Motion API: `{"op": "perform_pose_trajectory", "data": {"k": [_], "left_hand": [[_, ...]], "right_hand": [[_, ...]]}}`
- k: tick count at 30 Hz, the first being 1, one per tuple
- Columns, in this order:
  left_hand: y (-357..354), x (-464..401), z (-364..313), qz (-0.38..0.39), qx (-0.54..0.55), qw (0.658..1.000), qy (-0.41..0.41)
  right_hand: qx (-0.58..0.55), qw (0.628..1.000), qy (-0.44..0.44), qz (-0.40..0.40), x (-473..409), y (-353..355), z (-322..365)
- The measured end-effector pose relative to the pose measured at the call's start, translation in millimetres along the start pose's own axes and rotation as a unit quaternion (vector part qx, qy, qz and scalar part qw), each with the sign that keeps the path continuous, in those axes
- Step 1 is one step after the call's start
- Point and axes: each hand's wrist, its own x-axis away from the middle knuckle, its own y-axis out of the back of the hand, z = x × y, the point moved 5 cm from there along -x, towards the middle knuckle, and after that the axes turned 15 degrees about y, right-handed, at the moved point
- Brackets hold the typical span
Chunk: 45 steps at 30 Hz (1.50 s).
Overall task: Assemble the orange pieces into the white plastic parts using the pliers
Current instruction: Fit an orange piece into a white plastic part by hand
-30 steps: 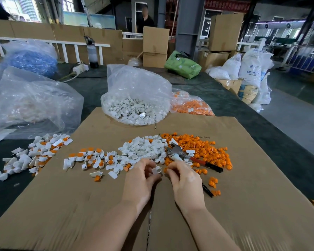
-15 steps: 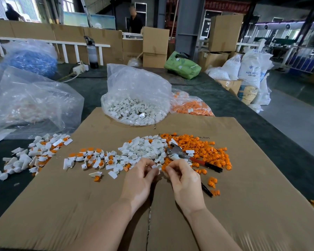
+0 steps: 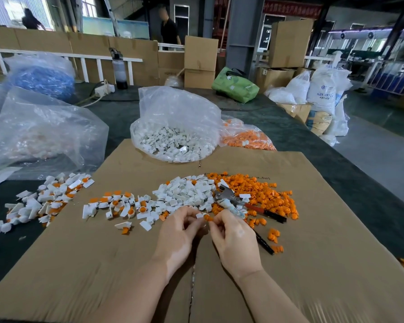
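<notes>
My left hand [image 3: 180, 231] pinches a small white plastic part [image 3: 199, 215] at its fingertips. My right hand [image 3: 233, 238] pinches an orange piece [image 3: 208, 217] and holds it against that white part. Both hands meet just in front of a heap of loose white parts [image 3: 187, 192]. A heap of orange pieces [image 3: 261, 192] lies to the right of it. The pliers [image 3: 233, 201] lie on the cardboard beyond my right hand, jaws toward the white heap, untouched.
Assembled white-and-orange pieces [image 3: 117, 203] spread left on the cardboard sheet [image 3: 103, 264], with more on the dark table [image 3: 44, 197]. Clear bags of white parts [image 3: 173, 141] and orange pieces [image 3: 245, 138] stand behind. A large bag [image 3: 40, 131] sits at the left.
Both hands lifted slightly from the heap's edge and came together; the orange piece now shows between the fingertips against the white part.
</notes>
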Motion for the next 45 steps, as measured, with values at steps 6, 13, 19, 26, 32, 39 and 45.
{"op": "perform_pose_trajectory", "data": {"k": [6, 13, 19, 26, 32, 39, 45], "left_hand": [[-0.9, 4.8, -2.4, -0.007, -0.025, 0.999, -0.035], [-7.3, 7.7, -4.4, -0.029, -0.154, 0.982, -0.107], [0.4, 1.1, -0.6, -0.014, -0.027, 0.999, -0.020], [1.2, -3.3, 3.2, -0.009, -0.006, 1.000, 0.011], [1.2, -2.1, 1.3, -0.001, -0.022, 1.000, -0.013], [1.0, -1.2, 1.2, 0.000, -0.013, 1.000, -0.011], [0.7, -3.6, 1.3, -0.004, -0.023, 1.000, -0.012]], "right_hand": [[-0.019, 0.999, -0.032, 0.031, 2.0, -4.5, -6.5], [-0.040, 0.997, -0.051, 0.049, 3.7, -7.9, -10.0], [-0.087, 0.995, -0.030, 0.025, 1.1, -4.3, -4.1], [-0.094, 0.996, -0.011, -0.005, -0.4, 2.2, 0.8], [-0.094, 0.995, 0.021, -0.005, -2.8, 4.8, 5.5], [-0.093, 0.995, 0.025, -0.001, -3.1, 3.9, 3.7], [-0.081, 0.996, 0.033, -0.007, -1.2, 1.4, 1.0]]}}
